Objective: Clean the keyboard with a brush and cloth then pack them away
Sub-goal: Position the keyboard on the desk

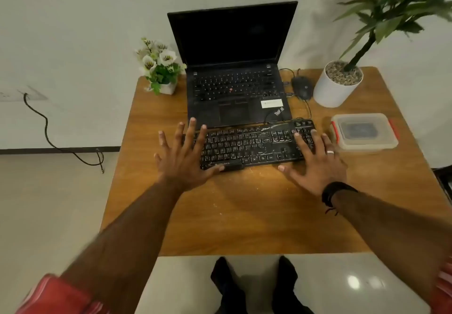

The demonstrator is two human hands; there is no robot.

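At the middle of the frame, two hands hover spread over one black keyboard (256, 145). Left hand (183, 159) has its fingers (192, 127) splayed wide and straight, holding nothing, above the keyboard's left end. Right hand (315, 164), one ring on a finger and one dark band at the wrist, is likewise wide and flat, fingertips over the keys at the right end. White scuffs and dust mark the keyboard, which lies across the centre of one wooden table (244, 216). Just behind it stands one open laptop (234, 74), screen dark. Right of the laptop sits one black mouse (302, 87). At right centre is one lidded clear container (364, 132) with red clasps. Two plants: a small flowering pot (160, 66) upper left, a white pot (336, 85) upper right.
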